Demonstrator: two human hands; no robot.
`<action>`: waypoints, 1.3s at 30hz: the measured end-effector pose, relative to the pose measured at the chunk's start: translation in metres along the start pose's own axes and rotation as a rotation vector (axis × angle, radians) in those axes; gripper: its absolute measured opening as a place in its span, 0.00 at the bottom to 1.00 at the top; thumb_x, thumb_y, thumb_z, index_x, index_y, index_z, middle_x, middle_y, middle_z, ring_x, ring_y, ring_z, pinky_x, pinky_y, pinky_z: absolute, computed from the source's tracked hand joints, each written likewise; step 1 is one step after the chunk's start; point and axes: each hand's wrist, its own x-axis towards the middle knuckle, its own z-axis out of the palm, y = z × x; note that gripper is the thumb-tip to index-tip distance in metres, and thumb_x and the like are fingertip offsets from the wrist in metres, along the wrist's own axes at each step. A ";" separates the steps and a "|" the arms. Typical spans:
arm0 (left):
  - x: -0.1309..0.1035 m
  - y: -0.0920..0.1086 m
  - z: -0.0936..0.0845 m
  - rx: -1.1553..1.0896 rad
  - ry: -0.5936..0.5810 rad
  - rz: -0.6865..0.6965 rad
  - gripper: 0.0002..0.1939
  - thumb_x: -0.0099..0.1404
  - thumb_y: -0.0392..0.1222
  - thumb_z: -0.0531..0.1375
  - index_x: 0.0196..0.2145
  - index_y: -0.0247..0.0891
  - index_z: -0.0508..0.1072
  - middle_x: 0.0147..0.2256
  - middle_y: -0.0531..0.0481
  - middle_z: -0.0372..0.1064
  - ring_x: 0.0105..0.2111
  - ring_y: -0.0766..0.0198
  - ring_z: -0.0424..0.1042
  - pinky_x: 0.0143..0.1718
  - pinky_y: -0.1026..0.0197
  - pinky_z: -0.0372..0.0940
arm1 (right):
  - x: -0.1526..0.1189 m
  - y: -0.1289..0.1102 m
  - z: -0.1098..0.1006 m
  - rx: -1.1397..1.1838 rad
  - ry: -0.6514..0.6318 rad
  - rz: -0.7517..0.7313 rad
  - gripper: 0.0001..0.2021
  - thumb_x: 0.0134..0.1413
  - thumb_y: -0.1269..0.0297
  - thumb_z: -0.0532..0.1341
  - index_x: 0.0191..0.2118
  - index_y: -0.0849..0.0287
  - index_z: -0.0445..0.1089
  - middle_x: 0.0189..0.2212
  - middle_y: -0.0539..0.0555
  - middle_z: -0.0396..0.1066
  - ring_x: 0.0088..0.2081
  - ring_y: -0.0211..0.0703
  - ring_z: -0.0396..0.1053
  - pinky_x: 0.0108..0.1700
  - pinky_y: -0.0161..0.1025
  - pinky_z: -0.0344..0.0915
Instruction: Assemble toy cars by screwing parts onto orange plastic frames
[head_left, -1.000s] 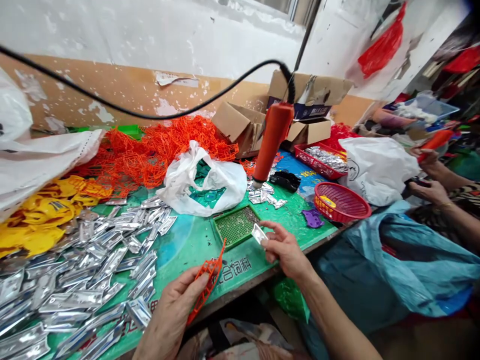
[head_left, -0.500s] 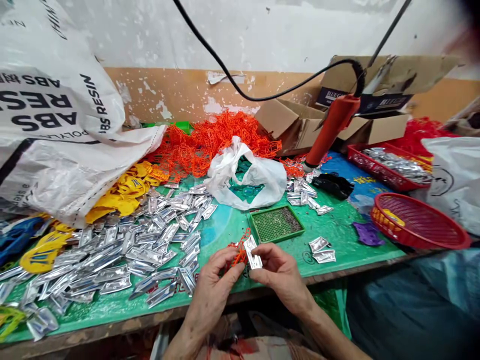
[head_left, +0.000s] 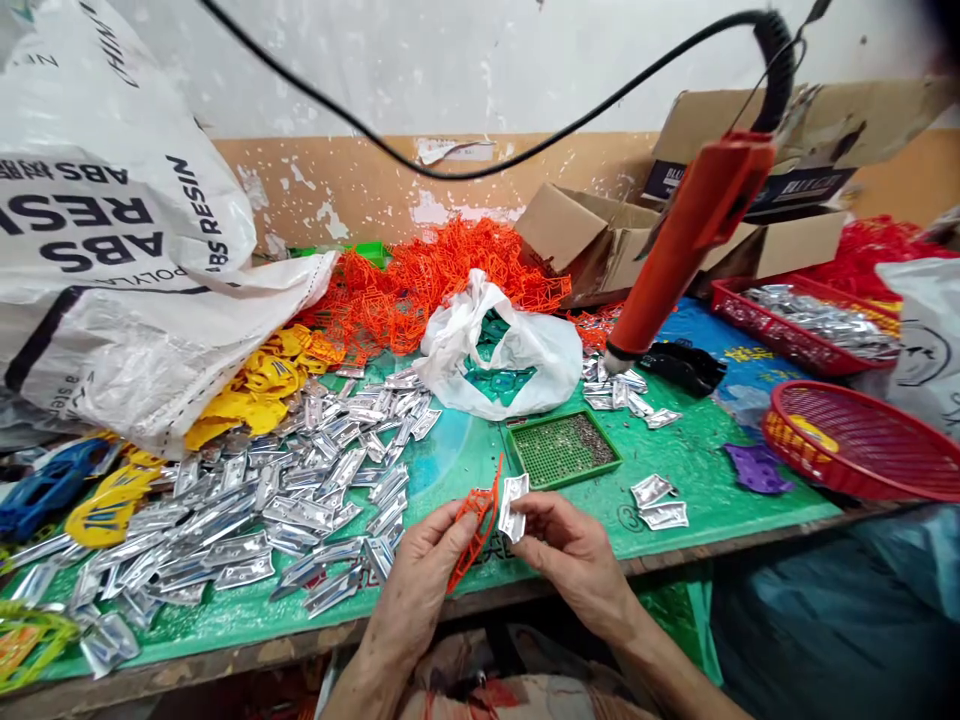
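Note:
Near the front edge of the green-covered table (head_left: 465, 440), my left hand (head_left: 429, 562) pinches an orange lattice-like plastic piece (head_left: 474, 535). My right hand (head_left: 570, 545) holds a small silver part (head_left: 513, 505) between thumb and fingers, just right of the orange piece, with a narrow gap between them. Many similar silver parts (head_left: 307, 500) lie piled to the left of my hands. Beyond my right hand is a green tray (head_left: 562, 448) with tiny dark pieces in it. Two or so silver parts (head_left: 664, 515) lie to its right.
An orange-red power screwdriver (head_left: 682, 245) hangs on a black cable at right. A white plastic bag (head_left: 551, 350) stands mid-table before tangled orange frames (head_left: 442, 270). A red basket (head_left: 877, 455) is at right, yellow parts (head_left: 255, 390) and a big white sack (head_left: 112, 200) at left.
The silver part has come apart from the orange piece, which now stands more upright in my left hand. The hanging screwdriver appears larger and farther right, and the view has shifted slightly.

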 end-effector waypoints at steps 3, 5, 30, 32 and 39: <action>0.001 -0.002 0.000 -0.164 0.031 -0.043 0.17 0.59 0.49 0.66 0.44 0.39 0.81 0.43 0.46 0.80 0.46 0.54 0.75 0.51 0.57 0.64 | 0.001 0.000 0.001 -0.003 -0.006 -0.004 0.11 0.48 0.61 0.69 0.39 0.55 0.74 0.31 0.50 0.73 0.32 0.39 0.68 0.36 0.37 0.64; 0.002 -0.002 0.000 -0.245 0.047 -0.056 0.15 0.58 0.47 0.67 0.42 0.38 0.81 0.42 0.46 0.80 0.44 0.57 0.75 0.49 0.60 0.66 | 0.002 -0.002 0.003 0.025 0.002 0.009 0.11 0.48 0.60 0.69 0.38 0.56 0.74 0.30 0.50 0.73 0.31 0.37 0.67 0.34 0.35 0.64; 0.004 -0.013 0.001 -0.058 0.040 0.023 0.17 0.64 0.50 0.61 0.47 0.40 0.79 0.45 0.47 0.79 0.46 0.54 0.74 0.53 0.57 0.63 | 0.022 -0.012 0.028 0.624 -0.065 0.360 0.18 0.47 0.53 0.68 0.25 0.59 0.61 0.12 0.43 0.65 0.10 0.28 0.54 0.14 0.27 0.52; 0.005 -0.015 0.001 -0.053 0.044 0.030 0.17 0.65 0.50 0.60 0.47 0.41 0.79 0.45 0.48 0.79 0.46 0.54 0.74 0.53 0.57 0.63 | 0.022 -0.011 0.030 0.601 -0.046 0.344 0.18 0.47 0.52 0.68 0.26 0.59 0.61 0.13 0.44 0.66 0.10 0.28 0.56 0.14 0.27 0.53; 0.005 -0.009 0.001 0.018 0.025 0.046 0.15 0.62 0.46 0.64 0.46 0.42 0.79 0.46 0.49 0.78 0.44 0.57 0.74 0.52 0.60 0.63 | 0.022 -0.005 0.032 0.450 -0.031 0.308 0.18 0.48 0.51 0.67 0.28 0.58 0.61 0.13 0.42 0.64 0.11 0.27 0.55 0.14 0.26 0.48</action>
